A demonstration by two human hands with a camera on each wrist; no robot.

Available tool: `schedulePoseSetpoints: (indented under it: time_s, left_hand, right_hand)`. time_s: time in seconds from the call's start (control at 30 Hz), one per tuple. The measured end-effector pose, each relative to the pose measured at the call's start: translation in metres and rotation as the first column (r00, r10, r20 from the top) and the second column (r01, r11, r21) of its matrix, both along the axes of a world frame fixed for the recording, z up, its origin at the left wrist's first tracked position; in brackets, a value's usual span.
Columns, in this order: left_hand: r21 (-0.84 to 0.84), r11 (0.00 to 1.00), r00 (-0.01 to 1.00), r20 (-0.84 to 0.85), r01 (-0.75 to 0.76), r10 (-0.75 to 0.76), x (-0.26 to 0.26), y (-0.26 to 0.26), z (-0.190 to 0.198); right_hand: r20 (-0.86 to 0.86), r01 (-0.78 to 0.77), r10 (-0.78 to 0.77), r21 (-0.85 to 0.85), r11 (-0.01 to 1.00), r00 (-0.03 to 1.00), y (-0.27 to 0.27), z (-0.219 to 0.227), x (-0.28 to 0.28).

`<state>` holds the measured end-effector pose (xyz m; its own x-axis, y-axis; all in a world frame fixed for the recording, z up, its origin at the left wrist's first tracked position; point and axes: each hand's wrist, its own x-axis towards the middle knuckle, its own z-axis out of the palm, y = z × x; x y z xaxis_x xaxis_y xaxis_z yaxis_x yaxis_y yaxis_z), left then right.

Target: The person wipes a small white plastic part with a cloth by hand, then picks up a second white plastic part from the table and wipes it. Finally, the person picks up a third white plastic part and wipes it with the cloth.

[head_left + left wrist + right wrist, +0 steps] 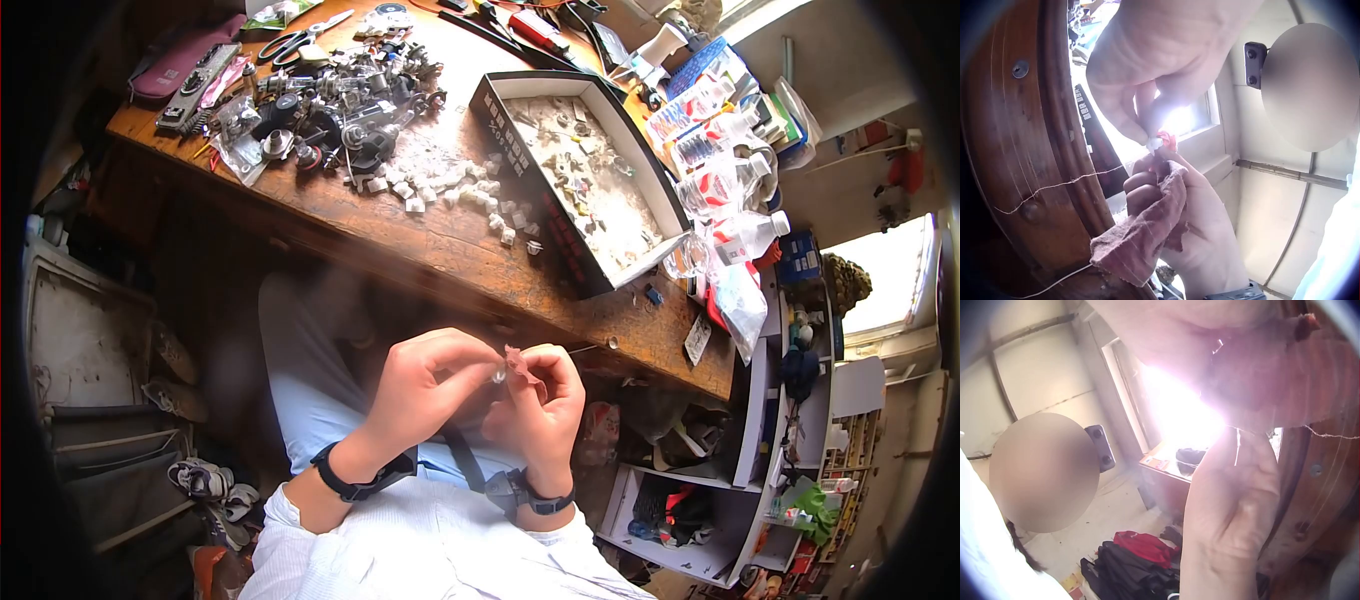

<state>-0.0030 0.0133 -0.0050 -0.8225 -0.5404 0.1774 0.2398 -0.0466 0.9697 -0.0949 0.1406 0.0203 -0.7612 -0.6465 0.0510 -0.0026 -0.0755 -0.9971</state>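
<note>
A person seated at a cluttered wooden bench (pixel 440 245) works with both hands held together over the lap, below the bench's near edge. The left hand (pixel 425 385) pinches a small clear part (pixel 498 376) between thumb and fingertips; the right hand (pixel 545 400) curls around a reddish-brown cloth (pixel 522 365) that touches the part. On the bench, at 1 o'clock from the hands, a shallow black-walled box (pixel 520 150) holds scattered small bits on a pale floor. At 11 o'clock lies a heap of dark metal parts (pixel 340 110), with a spread of small white pieces (pixel 440 185) between heap and box. Clear plastic bottles (pixel 720 170) crowd the bench's right end, just beside the box.
</note>
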Motion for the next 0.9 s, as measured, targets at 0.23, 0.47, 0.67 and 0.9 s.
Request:
schedulePoseSetpoints:
  time_s: [0.23,0.47,0.67,0.9]
  left_hand:
    - [0.295,0.955,1.0,-0.001,0.022,-0.023,-0.001,0.014,0.006]
    - [0.219,0.975,0.999,-0.042,0.034,-0.026,-0.002,0.017,0.005]
    - [0.412,0.909,0.998,-0.052,0.054,-0.036,0.001,0.016,0.004]
    - [0.256,0.965,0.997,-0.071,0.059,-0.042,0.001,0.015,0.003]
  right_hand:
    - [0.052,0.04,-0.039,-0.027,0.999,0.998,0.0,-0.004,0.002]
    - [0.053,0.102,-0.098,-0.079,0.992,0.994,0.001,-0.004,0.001]
    - [0.08,0.064,-0.059,-0.066,0.996,0.995,0.001,-0.001,0.002]
    - [-0.04,0.098,-0.102,-0.086,0.991,0.994,-0.001,-0.008,0.0]
